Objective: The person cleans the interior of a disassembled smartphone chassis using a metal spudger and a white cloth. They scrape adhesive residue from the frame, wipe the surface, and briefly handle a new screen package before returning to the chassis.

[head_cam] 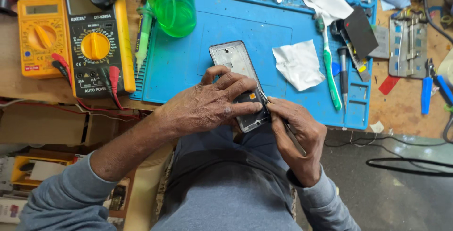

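An opened phone frame (234, 60) lies on the blue work mat (188, 66), its near end at the mat's front edge. My left hand (212, 103) presses down across its lower half, fingers spread over it. My right hand (297, 136) grips a thin metal tool (291, 134), probably tweezers. The tip meets the phone's lower right edge beside a small orange part (252, 96).
Two yellow multimeters (96, 47) with red and black leads sit at left. A green bottle (172, 4) stands at the mat's back. White tissue (298, 64), a green toothbrush (330, 70), a screwdriver (343, 73) and blue-handled pliers (427, 92) lie right.
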